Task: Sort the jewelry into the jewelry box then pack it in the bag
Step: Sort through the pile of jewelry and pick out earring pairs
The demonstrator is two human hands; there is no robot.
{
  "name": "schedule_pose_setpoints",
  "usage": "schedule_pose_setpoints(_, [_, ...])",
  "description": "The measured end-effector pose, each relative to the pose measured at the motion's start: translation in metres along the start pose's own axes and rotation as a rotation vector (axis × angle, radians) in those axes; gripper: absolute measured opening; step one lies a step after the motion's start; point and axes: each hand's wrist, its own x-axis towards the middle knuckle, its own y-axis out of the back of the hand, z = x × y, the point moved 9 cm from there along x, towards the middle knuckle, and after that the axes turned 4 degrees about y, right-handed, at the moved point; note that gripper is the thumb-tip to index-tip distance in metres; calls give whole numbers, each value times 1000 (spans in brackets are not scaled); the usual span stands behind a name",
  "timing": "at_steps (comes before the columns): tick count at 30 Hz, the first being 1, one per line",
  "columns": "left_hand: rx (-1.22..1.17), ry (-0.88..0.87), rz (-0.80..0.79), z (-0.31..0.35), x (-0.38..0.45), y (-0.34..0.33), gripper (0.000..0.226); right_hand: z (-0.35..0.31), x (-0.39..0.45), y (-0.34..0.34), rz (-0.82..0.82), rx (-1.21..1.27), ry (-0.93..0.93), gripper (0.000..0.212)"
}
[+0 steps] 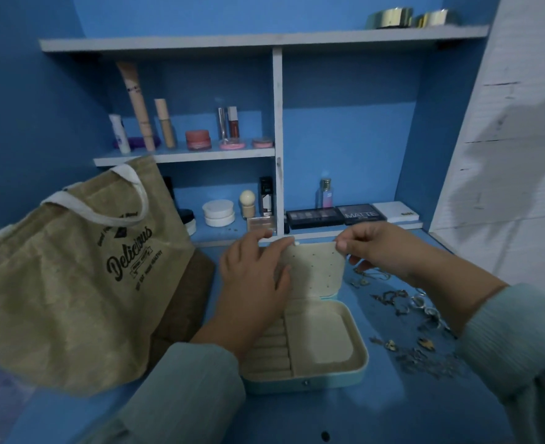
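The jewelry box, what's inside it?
The jewelry box is open. Its big right compartment looks empty, and no jewelry shows on the ring rolls at the left. The left hand covers their far end.

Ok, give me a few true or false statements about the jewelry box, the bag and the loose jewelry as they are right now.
1. The jewelry box lies open. True.
2. The loose jewelry is already inside the box. False: it lies on the table to the box's right.
3. The bag stands left of the box. True.
4. The right hand rests on the bag. False: it pinches the top edge of the box's raised lid.
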Motion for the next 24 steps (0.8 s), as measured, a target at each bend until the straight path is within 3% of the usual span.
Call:
schedule_pose_setpoints(9, [72, -93, -27, -1, 33, -23, 35, 30, 14, -5, 95, 56, -97, 19])
schedule_pose_setpoints(18, [80, 35, -451, -35, 52, -80, 39, 58, 31, -28, 72, -25, -241, 13])
schedule_pose_setpoints(22, [78, 67, -589, -45, 50, -99, 17, 59, 38, -31, 13, -102, -267, 16])
schedule_pose_setpoints(24, [85, 85, -635, -48, 48, -106, 18, 60, 39, -34, -38, -124, -289, 18])
